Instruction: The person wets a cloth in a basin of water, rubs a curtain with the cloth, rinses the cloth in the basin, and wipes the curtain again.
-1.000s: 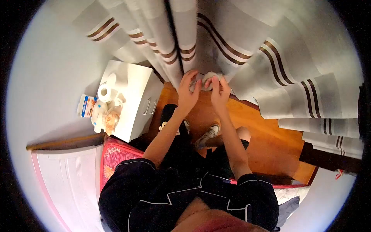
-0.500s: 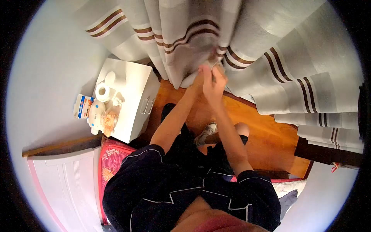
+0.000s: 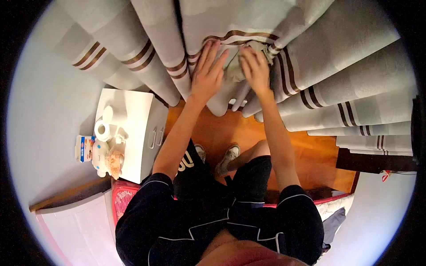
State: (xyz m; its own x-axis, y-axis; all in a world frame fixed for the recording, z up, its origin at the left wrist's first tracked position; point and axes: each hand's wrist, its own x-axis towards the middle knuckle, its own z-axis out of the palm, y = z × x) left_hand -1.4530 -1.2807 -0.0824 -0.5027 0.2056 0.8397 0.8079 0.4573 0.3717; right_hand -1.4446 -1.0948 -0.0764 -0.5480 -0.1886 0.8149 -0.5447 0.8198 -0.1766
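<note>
My left hand [image 3: 207, 75] rests on the grey curtain [image 3: 230, 20] just below its brown stripes, fingers spread and holding nothing. To its right, my right hand [image 3: 256, 70] has its fingers bent over a crumpled pale cloth [image 3: 235, 71], pressed against the curtain. Part of the cloth is hidden behind that hand. Below both hands the curtain's lower edge hangs near the wooden floor.
At the left is a white cabinet [image 3: 135, 113] bearing a paper roll [image 3: 102, 130], a plush toy [image 3: 101, 155] and a small box [image 3: 84, 148]. My legs and shoes [image 3: 230, 157] are over the wooden floor [image 3: 306, 155]. A red-edged mat [image 3: 123, 197] lies lower left.
Both hands have moved up along the curtain and apart from each other. My left hand has opened flat on the fabric, and the pale cloth now shows more clearly under my right hand.
</note>
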